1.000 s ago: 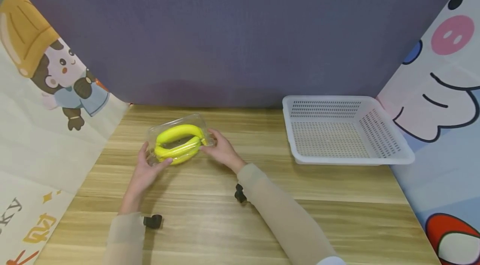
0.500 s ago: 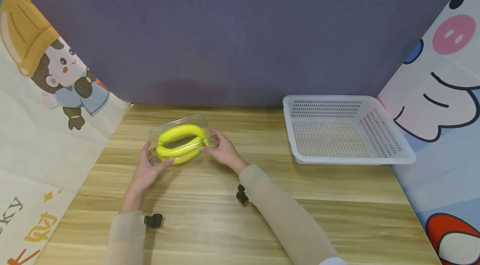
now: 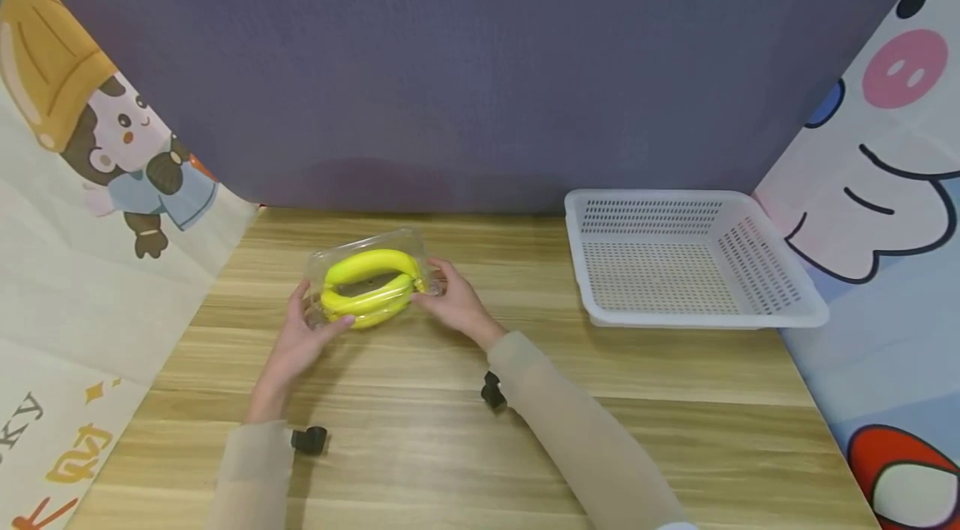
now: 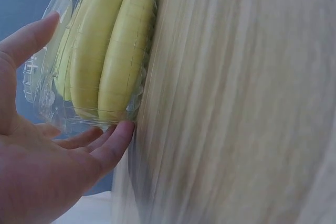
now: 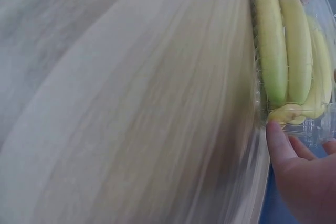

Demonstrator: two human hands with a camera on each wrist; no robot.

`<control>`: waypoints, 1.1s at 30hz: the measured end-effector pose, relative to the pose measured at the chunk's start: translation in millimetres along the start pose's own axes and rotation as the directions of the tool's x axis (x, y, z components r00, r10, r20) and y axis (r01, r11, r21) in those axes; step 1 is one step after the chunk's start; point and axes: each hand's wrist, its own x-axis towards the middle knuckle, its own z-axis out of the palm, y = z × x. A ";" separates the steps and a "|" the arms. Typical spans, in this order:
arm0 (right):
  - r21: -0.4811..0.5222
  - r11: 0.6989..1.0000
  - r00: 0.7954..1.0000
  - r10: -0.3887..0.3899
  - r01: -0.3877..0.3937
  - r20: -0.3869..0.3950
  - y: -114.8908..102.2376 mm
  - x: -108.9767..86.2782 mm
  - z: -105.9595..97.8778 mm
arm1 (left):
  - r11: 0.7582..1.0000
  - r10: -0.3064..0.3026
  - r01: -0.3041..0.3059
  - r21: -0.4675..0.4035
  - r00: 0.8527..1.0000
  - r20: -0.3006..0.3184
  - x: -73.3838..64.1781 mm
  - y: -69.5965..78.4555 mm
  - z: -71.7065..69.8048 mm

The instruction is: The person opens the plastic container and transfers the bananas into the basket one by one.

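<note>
Now that the box (image 3: 333, 255) holding the bananas (image 3: 375, 266), on or just above the left half of the counter (image 3: 420, 447), has edged rightward, left hand (image 3: 298, 342) and right hand (image 3: 457, 301) keeping their grip on its ends, it seems mid-shift, slightly nearer the basket (image 3: 705, 320) yet well apart.

Clear plastic box (image 3: 360, 247) of yellow bananas (image 3: 369, 265) now slightly farther from the left edge of the table (image 3: 420, 447), a little nearer the white basket (image 3: 708, 320) at the far right corner, left hand (image 3: 300, 338) and right hand (image 3: 459, 305) shifted rightward along with it.
</note>
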 end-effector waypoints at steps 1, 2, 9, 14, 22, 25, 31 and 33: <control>-0.001 1.000 1.000 -0.002 0.002 -0.002 0.5 -0.4 -0.9 | 1.000 0.002 -0.002 0.000 1.000 0.003 0.2 0.4 0.6; -0.003 1.000 1.000 -0.002 0.002 -0.004 1.0 -1.1 -1.9 | 1.000 0.003 -0.003 0.002 1.000 0.004 0.5 0.8 1.2; -0.013 1.000 1.000 0.008 -0.009 -0.017 1.1 -5.5 -8.0 | 1.000 0.019 -0.019 0.011 1.000 0.007 1.7 3.4 6.3; -0.006 1.000 1.000 0.019 -0.019 -0.022 1.9 -8.4 -11.6 | 0.999 0.033 -0.033 0.014 0.999 0.014 3.4 3.1 9.6; -0.021 0.999 0.999 0.025 -0.026 -0.037 3.2 -14.8 -19.1 | 0.999 0.054 -0.054 0.003 0.998 0.035 5.4 7.4 15.3; -0.019 0.999 0.999 0.033 -0.034 -0.039 4.2 -17.3 -23.1 | 0.998 0.059 -0.059 -0.001 0.997 0.049 6.6 10.0 18.5; -0.021 0.999 0.998 0.042 -0.043 -0.055 8.0 -19.6 -29.4 | 0.998 0.057 -0.058 0.013 0.996 0.064 11.4 11.0 24.4; -0.026 0.999 0.997 0.038 -0.039 -0.063 8.8 -20.2 -31.1 | 0.998 0.058 -0.059 0.020 0.996 0.069 12.5 12.2 25.5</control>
